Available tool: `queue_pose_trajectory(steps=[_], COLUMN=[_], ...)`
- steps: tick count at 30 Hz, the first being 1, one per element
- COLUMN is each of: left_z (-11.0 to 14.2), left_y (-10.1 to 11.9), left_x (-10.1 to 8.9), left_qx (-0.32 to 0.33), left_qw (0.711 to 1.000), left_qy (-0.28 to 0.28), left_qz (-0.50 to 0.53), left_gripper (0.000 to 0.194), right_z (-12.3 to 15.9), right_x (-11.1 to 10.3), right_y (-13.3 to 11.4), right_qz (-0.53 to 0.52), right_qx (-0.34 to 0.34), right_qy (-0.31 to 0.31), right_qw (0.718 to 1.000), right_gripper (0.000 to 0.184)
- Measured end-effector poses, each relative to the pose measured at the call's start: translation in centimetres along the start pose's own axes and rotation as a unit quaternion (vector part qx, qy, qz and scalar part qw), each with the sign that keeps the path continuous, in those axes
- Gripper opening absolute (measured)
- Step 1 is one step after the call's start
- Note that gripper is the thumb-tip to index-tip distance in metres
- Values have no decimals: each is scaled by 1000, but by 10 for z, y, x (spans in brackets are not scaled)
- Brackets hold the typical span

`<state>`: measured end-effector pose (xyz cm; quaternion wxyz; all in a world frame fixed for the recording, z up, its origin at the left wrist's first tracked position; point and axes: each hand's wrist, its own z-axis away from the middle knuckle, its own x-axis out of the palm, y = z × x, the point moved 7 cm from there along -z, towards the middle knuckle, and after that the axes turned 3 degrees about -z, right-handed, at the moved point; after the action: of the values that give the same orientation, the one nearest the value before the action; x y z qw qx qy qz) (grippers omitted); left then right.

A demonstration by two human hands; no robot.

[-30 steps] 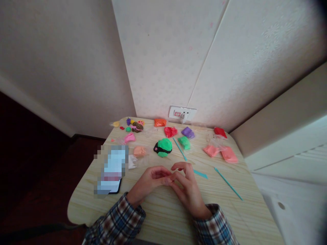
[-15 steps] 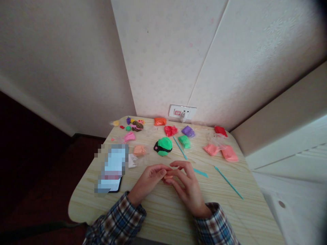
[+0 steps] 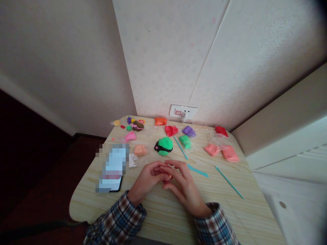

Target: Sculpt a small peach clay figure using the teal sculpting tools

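My left hand [image 3: 149, 177] has its thumb and fingers closed on a small piece of peach clay [image 3: 169, 177], which is mostly hidden. The fingers of my right hand [image 3: 187, 189] curl over it from the other side, its thumb just below, so the two hands meet around the clay. Just beyond them sits a green and black clay cap [image 3: 165, 145] with a small pink mark. A flat blue modelling knife [image 3: 198, 170] lies by my right fingers. A bag of peach clay [image 3: 140, 149] lies beyond my left hand.
A phone [image 3: 116, 166] lies at the left of the table [image 3: 158, 217]. Two thin teal tools [image 3: 230, 182] rest right and behind. Bags of orange [image 3: 160, 121], purple [image 3: 188, 131], green [image 3: 185, 142] and coral clay [image 3: 230, 153] line the back, below a wall socket [image 3: 183, 112].
My right fingers have shifted left over my left fingertips, uncovering more of the blue knife. Less of the peach clay shows between the hands. The view has shifted very slightly.
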<state>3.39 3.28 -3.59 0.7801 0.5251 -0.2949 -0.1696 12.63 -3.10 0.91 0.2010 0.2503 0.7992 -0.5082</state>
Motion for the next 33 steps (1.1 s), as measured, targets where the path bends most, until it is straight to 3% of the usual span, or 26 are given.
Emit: queue_pose_trajectory(steps=[3,8,13,15,17,19,21,23,25,28,33], left_z=[0,7,23,33,47,57,59,56,53,49,53], left_y=[3,5,15,30,50,61,61,56,51,47,47], left_x=[0,-5,-31,-47,-59,-67,-73,-76,-76,-75,-73], left_qx=[12,44,94,144,213,234,201,157,127,113,180], left_qw=[999,994,962,913,812,710,649,616,603,617,646], left_qy=[2,14,129,209,299,356,364,346,325,303,276], left_qz=[-30,-104,-220,-319,-453,-561,-637,-690,-718,-717,-689], left_gripper=[23,22,23,19,18,27,38,41,38,34,24], right_z=[-1,0,3,3,3,2,1,1,1,2,3], right_x=[3,-4,0,6,11,15,17,17,16,17,15], right_y=[0,7,28,30,30,29,27,26,26,28,31], right_qz=[8,13,3,8,19,29,34,36,38,31,-6], right_qx=[2,18,101,109,104,96,89,84,84,89,115], right_qy=[-6,36,23,8,-4,-16,-23,-23,-23,-31,-23], right_qw=[1000,999,995,994,994,995,995,996,995,995,993], right_gripper=[39,25,23,22,21,21,21,22,22,21,22])
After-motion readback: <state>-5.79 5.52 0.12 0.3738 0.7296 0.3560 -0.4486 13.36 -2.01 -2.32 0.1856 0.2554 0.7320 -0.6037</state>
